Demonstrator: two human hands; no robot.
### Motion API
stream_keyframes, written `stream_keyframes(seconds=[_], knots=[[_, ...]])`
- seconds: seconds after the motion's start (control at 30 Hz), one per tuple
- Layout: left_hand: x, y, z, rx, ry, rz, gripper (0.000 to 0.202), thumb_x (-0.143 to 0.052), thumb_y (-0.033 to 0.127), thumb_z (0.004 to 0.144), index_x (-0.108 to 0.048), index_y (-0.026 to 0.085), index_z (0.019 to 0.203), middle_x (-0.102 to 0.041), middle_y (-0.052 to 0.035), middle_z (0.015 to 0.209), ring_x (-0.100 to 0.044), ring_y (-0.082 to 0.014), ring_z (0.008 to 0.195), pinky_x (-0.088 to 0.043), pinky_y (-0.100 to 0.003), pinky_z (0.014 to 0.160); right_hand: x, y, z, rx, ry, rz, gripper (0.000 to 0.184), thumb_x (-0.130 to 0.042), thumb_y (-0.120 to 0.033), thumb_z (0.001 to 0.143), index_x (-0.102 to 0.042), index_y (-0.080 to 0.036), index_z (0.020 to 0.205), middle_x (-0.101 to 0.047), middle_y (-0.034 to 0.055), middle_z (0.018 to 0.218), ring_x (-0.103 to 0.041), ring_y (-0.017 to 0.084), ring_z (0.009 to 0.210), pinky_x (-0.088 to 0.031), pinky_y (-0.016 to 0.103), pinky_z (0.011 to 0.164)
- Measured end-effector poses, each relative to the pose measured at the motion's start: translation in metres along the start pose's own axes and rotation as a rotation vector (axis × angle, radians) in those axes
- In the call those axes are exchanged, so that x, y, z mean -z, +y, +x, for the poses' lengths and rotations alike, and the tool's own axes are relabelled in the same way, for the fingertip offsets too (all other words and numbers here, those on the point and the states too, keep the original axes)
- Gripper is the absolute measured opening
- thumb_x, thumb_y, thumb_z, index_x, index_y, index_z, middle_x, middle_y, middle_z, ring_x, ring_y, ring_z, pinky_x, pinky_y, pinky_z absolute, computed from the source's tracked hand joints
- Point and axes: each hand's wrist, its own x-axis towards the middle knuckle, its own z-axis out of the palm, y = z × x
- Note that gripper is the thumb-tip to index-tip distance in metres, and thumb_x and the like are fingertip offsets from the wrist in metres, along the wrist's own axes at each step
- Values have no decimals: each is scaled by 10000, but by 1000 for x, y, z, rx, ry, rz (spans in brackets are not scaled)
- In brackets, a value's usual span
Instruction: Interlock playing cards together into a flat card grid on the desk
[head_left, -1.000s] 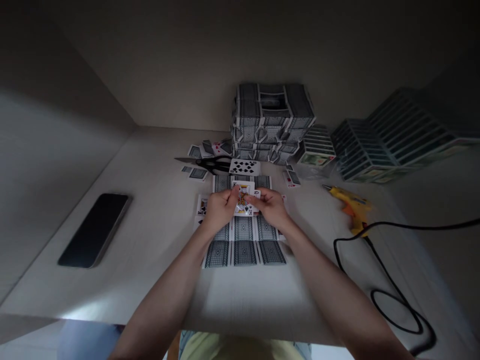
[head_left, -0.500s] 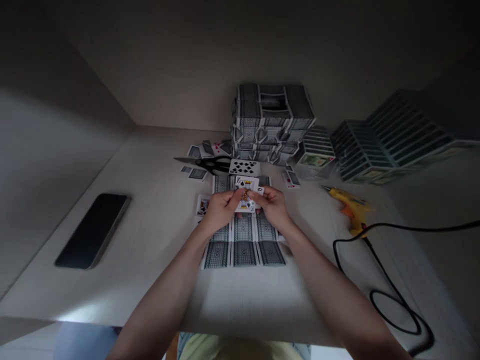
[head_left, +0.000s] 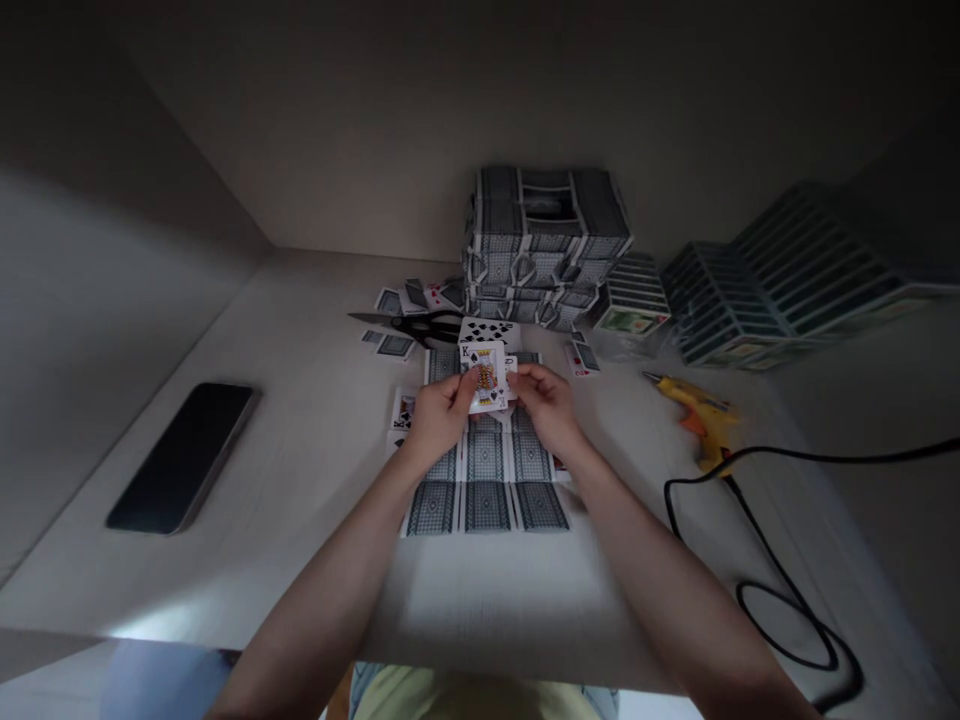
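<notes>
Between thumb and fingers, my left hand [head_left: 441, 415] grips a king of spades playing card [head_left: 487, 378], its face turned toward me. My right hand [head_left: 546, 402] pinches a second card, a queen [head_left: 511, 366], partly hidden behind the king. Both hands are over a panel of patterned card backs [head_left: 486, 507] laid in rows on the table. A card with black spade pips [head_left: 491, 331] lies just beyond the held cards. Left of the panel, another face card [head_left: 403, 408] sticks out beside my left hand.
A box-like card structure [head_left: 544, 240] stands against the back wall, with black scissors [head_left: 420, 326] and cut card pieces [head_left: 394, 346] near it. Slatted card structures [head_left: 735, 300] are at right. A yellow glue gun [head_left: 705, 415] trails a black cable [head_left: 795, 590]. A phone [head_left: 184, 458] lies left.
The king has shifted slightly left and up with my left hand. My right thumb has come off the king's face, and the right hand now holds the queen's edge.
</notes>
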Motion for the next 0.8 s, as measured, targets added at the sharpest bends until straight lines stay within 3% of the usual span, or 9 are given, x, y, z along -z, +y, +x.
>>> stream_keyframes(seconds=[0.17, 0.37, 0.67, 0.8], knots=[[-1, -1, 2, -67, 82, 99, 426, -379, 478, 885, -488, 168, 614, -532, 9, 560, -481, -109, 549, -348, -212, 507, -2, 0, 0, -7, 14, -23, 290, -691, -470, 633, -581, -208, 695, -649, -17, 640, -577, 127, 564, -512, 277, 561], [0, 0, 2, -160, 82, 223, 367, -359, 373, 914, -432, 181, 610, -504, 5, 586, -484, -116, 576, -329, -224, 539, -6, 6, -2, 41, 64, -47, 269, -666, -453, 666, -538, -217, 665, -596, -33, 581, -549, 124, 517, -507, 278, 536], [-4, 7, -8, -519, 0, 567, 309, -361, 309, 926, -494, 174, 681, -544, -37, 685, -531, -153, 688, -358, -258, 603, -5, 16, -5, 247, 102, -444, 146, -540, -341, 777, -560, -211, 714, -605, -5, 625, -568, 142, 574, -438, 259, 550], [-2, 5, -8, -480, 58, 529, 321, -352, 307, 931, -492, 174, 675, -537, -37, 672, -535, -152, 676, -360, -261, 598, -5, 13, -5, 242, 116, -344, 169, -545, -370, 781, -545, -214, 715, -588, -14, 603, -565, 137, 576, -447, 252, 550]])
